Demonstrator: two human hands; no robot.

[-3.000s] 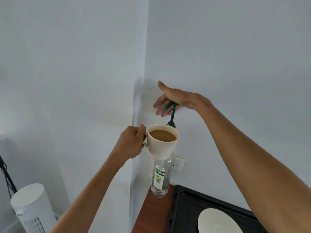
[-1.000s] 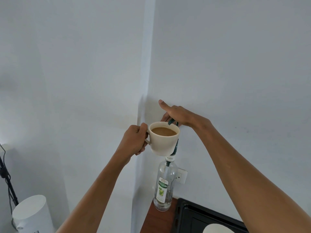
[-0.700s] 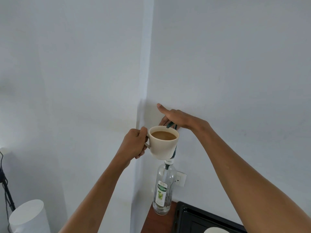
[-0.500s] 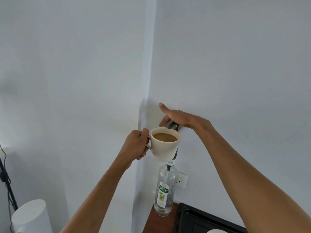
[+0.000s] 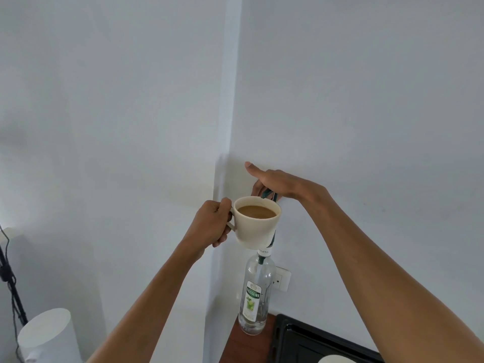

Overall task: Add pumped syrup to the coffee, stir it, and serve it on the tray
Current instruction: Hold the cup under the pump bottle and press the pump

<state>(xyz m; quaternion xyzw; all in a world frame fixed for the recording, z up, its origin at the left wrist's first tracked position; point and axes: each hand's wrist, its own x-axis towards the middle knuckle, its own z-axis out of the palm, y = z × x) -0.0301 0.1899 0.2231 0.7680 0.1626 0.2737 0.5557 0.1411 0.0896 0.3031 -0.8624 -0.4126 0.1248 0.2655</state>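
My left hand grips the handle of a cream cup full of milky coffee, held in the air. The cup hangs just under the green pump head of a clear glass syrup bottle, which stands upright on the wooden counter by the wall corner. My right hand lies flat on top of the pump head, palm down, thumb stretched out to the left. The pump's spout is hidden behind the cup rim. The black tray lies at the bottom right, with the rim of a white saucer on it.
White walls meet in a corner right behind the bottle. A wall socket sits behind the bottle. A white cylindrical appliance stands at the lower left, with a black stand and cable at the left edge.
Three seconds ago the pump stem stood tall above the cup; now my right hand has pressed the head down to the cup's rim. The cup stays under the spout.
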